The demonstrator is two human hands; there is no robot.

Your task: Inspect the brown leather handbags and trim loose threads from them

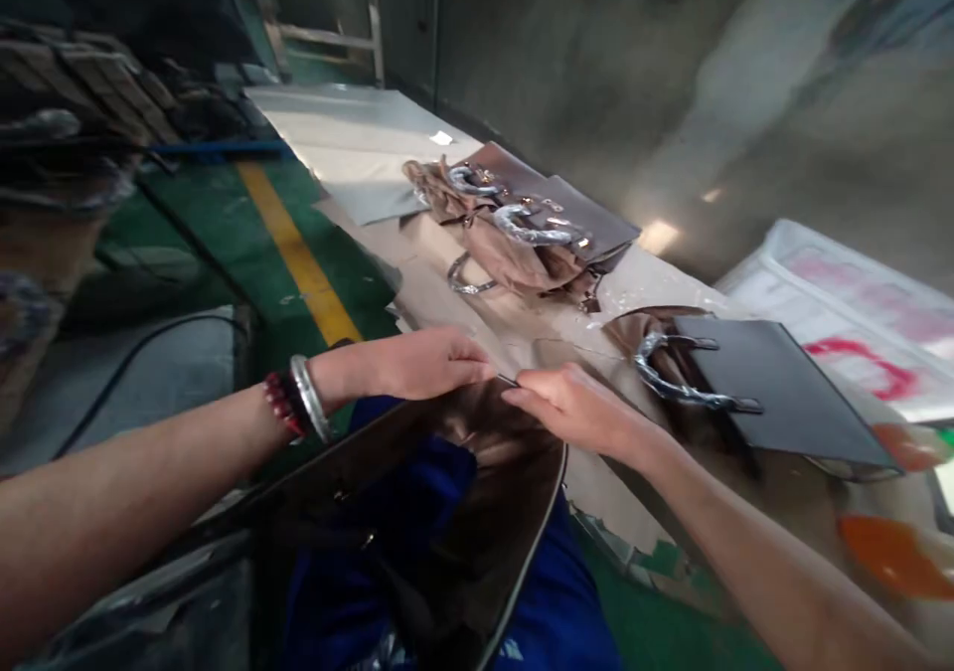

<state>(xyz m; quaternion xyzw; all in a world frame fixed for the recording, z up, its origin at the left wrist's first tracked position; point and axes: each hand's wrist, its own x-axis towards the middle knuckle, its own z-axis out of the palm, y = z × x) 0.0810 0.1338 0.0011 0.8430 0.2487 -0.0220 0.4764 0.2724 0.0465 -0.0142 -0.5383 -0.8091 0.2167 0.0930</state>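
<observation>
A dark handbag [514, 492] with a brown lining lies across my lap, its mouth facing up at me. My left hand [424, 363] pinches the far rim of the bag from the left. Close beside it, my right hand [562, 403] grips the same rim from the right, fingers closed. A short dark strip of edge shows between the two hands. What the fingertips press on is partly hidden. On the table to the right lies a grey handbag [790, 383] with a plastic-wrapped handle [656, 373].
Several handbags [522, 244] with wrapped handles and brown lining lie on the paper-covered table [358, 144]. At the right stands a white plastic crate [857, 293] with red marks, near an orange object [894, 557]. A yellow line [298, 253] crosses the green floor on the left.
</observation>
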